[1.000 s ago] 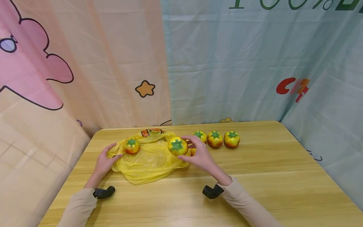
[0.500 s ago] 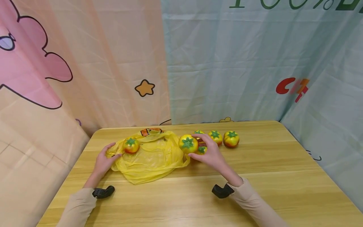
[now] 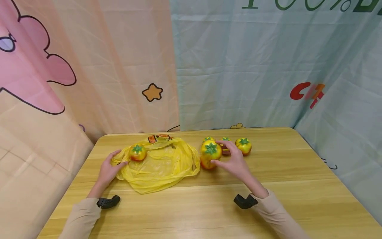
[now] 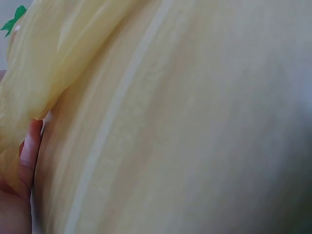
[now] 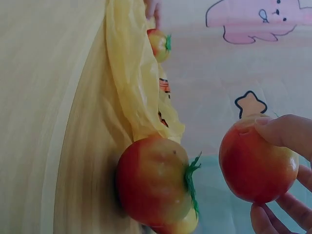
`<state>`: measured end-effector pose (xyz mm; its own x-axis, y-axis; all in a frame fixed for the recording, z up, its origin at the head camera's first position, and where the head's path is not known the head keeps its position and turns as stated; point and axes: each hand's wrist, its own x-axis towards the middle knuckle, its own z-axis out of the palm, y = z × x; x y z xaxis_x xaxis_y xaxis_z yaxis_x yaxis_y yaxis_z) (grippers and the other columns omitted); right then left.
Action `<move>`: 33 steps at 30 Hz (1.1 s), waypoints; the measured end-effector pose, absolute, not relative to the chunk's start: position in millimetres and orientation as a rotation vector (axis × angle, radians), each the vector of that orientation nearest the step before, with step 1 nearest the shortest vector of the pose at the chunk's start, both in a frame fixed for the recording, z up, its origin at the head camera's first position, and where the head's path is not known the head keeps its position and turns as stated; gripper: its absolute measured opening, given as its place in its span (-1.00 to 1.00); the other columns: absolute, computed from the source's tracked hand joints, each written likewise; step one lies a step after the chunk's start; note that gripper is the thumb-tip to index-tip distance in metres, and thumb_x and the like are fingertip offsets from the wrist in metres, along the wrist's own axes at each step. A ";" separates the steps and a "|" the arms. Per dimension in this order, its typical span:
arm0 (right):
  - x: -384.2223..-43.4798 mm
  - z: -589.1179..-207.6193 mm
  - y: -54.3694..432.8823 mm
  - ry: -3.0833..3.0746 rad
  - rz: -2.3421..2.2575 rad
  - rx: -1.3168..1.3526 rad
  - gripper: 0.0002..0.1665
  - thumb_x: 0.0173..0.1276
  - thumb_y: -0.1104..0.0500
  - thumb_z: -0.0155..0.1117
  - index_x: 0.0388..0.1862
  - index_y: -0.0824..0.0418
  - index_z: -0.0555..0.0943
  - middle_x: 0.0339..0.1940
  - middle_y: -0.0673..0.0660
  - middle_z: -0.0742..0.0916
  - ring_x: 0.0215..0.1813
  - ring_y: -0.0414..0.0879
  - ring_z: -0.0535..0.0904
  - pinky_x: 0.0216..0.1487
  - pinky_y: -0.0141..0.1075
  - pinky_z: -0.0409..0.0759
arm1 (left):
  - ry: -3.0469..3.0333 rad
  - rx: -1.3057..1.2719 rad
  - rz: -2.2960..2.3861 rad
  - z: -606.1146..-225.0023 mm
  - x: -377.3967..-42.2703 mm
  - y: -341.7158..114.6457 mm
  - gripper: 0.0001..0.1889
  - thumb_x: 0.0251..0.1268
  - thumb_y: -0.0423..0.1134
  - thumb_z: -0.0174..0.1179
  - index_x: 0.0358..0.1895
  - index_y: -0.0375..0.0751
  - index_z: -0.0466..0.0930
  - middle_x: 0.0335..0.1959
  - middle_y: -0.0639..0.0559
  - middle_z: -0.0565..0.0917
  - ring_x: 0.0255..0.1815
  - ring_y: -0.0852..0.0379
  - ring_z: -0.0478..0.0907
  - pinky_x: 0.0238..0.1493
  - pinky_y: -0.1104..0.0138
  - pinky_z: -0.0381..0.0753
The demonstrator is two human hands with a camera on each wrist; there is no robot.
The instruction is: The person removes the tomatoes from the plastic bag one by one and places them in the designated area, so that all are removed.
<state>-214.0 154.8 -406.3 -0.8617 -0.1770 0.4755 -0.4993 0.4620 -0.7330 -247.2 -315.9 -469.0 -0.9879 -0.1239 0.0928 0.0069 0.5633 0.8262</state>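
Observation:
My right hand [image 3: 235, 162] grips a yellow-red tomato [image 3: 211, 149] with a green leafy top between thumb and fingers. In the right wrist view this tomato [image 5: 256, 163] is off the table, apart from another tomato [image 5: 153, 180] standing beyond it. At the left, my left hand [image 3: 108, 171] holds the left edge of a yellow plastic bag [image 3: 161, 182]; the bag partly hides its fingers in the left wrist view. One tomato [image 3: 138, 152] lies at the bag's left part, beside the left fingers. I cannot tell whether it is inside or on top.
Behind and beneath the held tomato, several tomatoes stand on the wooden table [image 3: 283, 186], partly hidden; the rightmost tomato [image 3: 243, 146] shows whole. A printed curtain [image 3: 226, 66] hangs along the table's back edge.
My right hand has moved right with the tomato, from over the bag's right edge to over the tomatoes on the table. The left hand and bag stay almost still.

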 end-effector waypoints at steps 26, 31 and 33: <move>-206.0 -434.5 202.7 -2.462 1.257 0.416 -0.21 -0.02 0.24 0.57 0.22 0.29 0.46 0.11 0.25 0.57 0.04 0.10 0.57 0.01 -0.02 0.63 | -2.637 0.089 -1.425 -469.7 -248.8 -315.8 -0.26 0.30 -0.16 0.23 0.46 -0.30 0.11 0.49 -0.38 0.09 0.50 -0.37 -0.04 0.44 -0.23 -0.01; -206.1 -439.8 206.2 -2.480 1.254 0.405 -0.22 -0.01 0.22 0.57 0.22 0.28 0.46 0.12 0.23 0.57 0.04 0.10 0.57 0.01 -0.01 0.64 | -2.645 0.100 -1.414 -469.7 -247.9 -316.5 -0.26 0.30 -0.17 0.22 0.46 -0.30 0.10 0.49 -0.39 0.09 0.50 -0.37 -0.04 0.43 -0.24 -0.02; -206.6 -442.4 208.1 -2.491 1.240 0.391 -0.23 -0.01 0.21 0.57 0.22 0.27 0.46 0.13 0.22 0.57 0.03 0.07 0.57 0.00 -0.03 0.64 | -2.646 0.105 -1.414 -470.0 -247.2 -316.8 -0.26 0.30 -0.17 0.22 0.46 -0.30 0.10 0.49 -0.38 0.09 0.50 -0.37 -0.05 0.44 -0.24 -0.02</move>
<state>-206.6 208.1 -442.4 -0.9079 -0.0965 0.4080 -0.3837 0.5834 -0.7159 -247.2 -316.8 -470.0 -0.9879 -0.1268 0.0895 0.0039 0.5558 0.8313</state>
